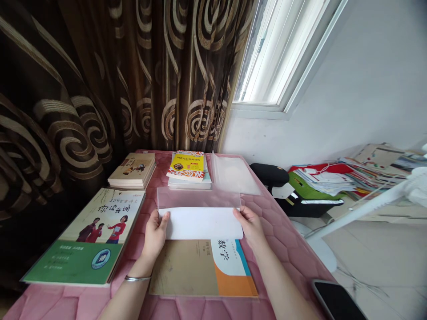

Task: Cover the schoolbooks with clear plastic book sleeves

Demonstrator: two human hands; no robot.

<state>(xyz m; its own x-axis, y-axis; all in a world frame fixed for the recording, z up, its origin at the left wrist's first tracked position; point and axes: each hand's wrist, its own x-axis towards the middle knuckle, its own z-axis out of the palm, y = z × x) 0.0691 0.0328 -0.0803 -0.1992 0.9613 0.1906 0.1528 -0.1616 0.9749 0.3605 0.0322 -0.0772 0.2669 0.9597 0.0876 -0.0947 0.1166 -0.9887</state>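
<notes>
Between my hands is a white sheet [203, 223] whose lower edge curls over the top of a maths textbook [187, 269]. A strip of clear plastic cover [198, 197] extends beyond the sheet's far edge. My left hand [156, 231] pinches the sheet and plastic at the left edge, thumb on top. At the right edge my right hand [250, 226] grips them the same way. The textbook lies sideways on the pink quilted surface, its brown, orange and blue cover facing up. Whether the white sheet is joined to the textbook is hidden.
Left stands a green-and-white book [88, 238], with a book stack [133, 171] behind. A yellow-covered book [187, 165] tops another pile. Clear plastic covers [235, 174] lie back right. A phone [338, 300] sits at the right edge, near a white pole [360, 209].
</notes>
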